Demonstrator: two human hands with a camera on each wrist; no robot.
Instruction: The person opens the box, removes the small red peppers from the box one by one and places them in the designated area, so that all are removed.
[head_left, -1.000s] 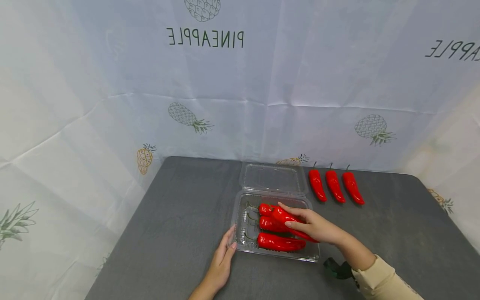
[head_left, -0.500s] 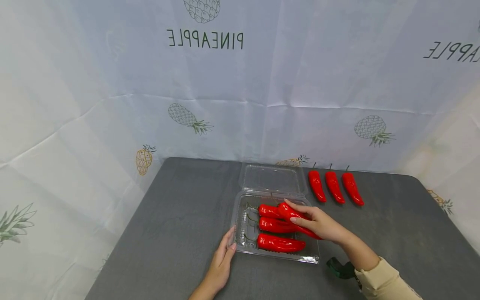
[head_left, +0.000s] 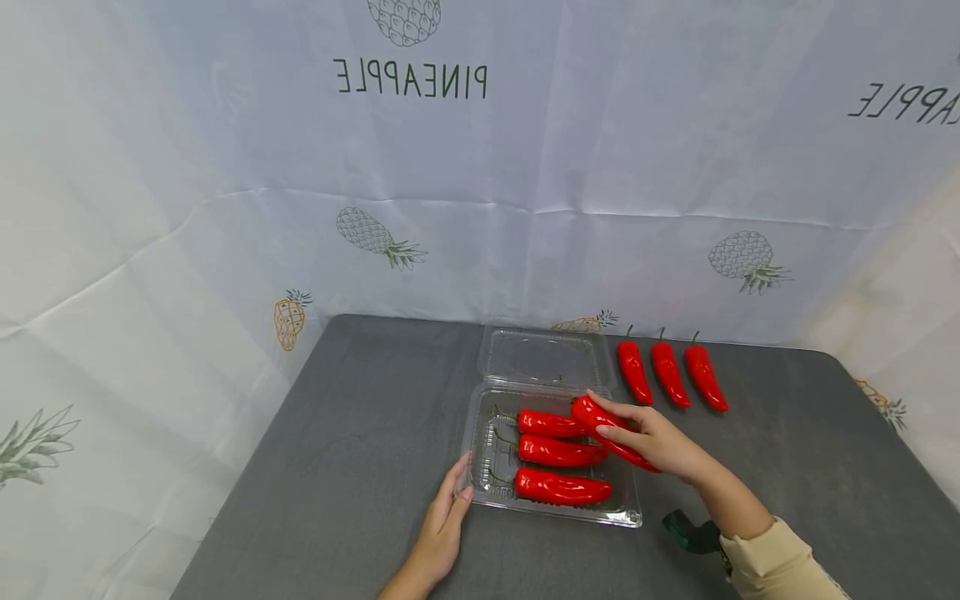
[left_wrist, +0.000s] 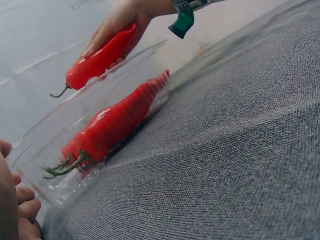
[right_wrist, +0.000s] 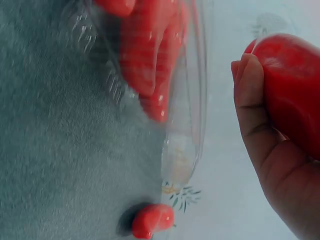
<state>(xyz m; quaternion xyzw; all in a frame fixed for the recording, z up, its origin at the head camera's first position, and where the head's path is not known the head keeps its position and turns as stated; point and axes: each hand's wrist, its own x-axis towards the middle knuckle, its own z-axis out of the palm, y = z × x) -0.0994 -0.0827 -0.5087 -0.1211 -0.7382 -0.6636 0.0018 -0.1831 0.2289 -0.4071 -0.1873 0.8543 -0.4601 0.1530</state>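
My right hand [head_left: 651, 437] grips a red chili pepper [head_left: 600, 417], tilted and raised over the right side of a clear plastic container [head_left: 555, 513]. In the left wrist view this held pepper [left_wrist: 100, 62] is above the container's rim, its green stem pointing left. Inside the container lie 3 red peppers in rows: a back one [head_left: 546, 423], a middle one [head_left: 561, 452] and a front one [head_left: 562, 487], stems to the left. With thumb and fingers, my left hand [head_left: 441, 527] holds the container's left edge near its front corner.
The container's clear lid [head_left: 547, 354] lies folded back behind it. To the lid's right, 3 more red peppers [head_left: 670, 373] lie side by side on the dark grey table [head_left: 367, 417]. A pineapple-print curtain [head_left: 450, 267] stands behind the table's back edge.
My right hand has moved right and slightly back with its pepper, uncovering more of the back and middle peppers. The left hand and container have stayed in place.
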